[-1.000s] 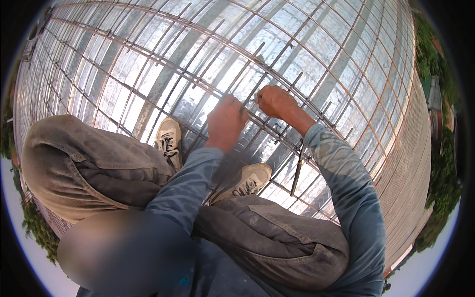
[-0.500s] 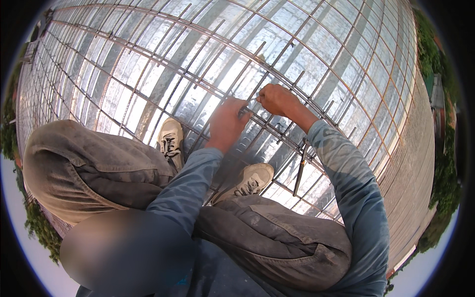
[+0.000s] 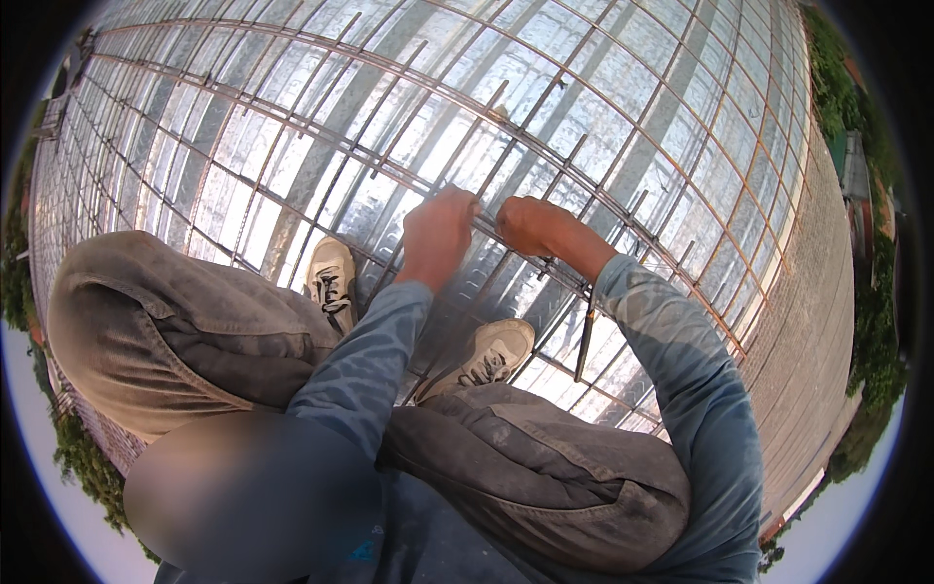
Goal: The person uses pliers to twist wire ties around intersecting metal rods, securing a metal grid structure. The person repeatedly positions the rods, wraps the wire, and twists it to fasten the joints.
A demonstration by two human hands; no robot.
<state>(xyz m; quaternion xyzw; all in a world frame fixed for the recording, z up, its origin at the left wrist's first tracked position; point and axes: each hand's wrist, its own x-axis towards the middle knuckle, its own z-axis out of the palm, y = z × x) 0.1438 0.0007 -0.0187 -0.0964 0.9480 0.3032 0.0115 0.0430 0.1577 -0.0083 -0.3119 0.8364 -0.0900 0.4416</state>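
My left hand point(image 3: 438, 234) is closed in a pinch just over a pair of lapped steel reinforcing bars point(image 3: 394, 168), between my knees and ahead of my shoes. Close to its right, my right hand point(image 3: 547, 230) is curled shut over the same line of bars, knuckles up. A small gap separates the two hands. Whatever thin thing they pinch is too small or hidden by the fingers. Below my right wrist, a slim dark-handled hand tool point(image 3: 586, 336) hangs down from the bars.
Corrugated shiny metal decking point(image 3: 379, 102) spreads under the bar grid point(image 3: 632, 122). My beige shoes point(image 3: 332, 277) stand between the bars. At the right runs a brownish ribbed surface point(image 3: 808, 370), with trees point(image 3: 876, 341) beyond it.
Both hands have shifted slightly left; the right one has also moved a little down and turned knuckles up. A thin wire-like bit at the right fingertips no longer shows.
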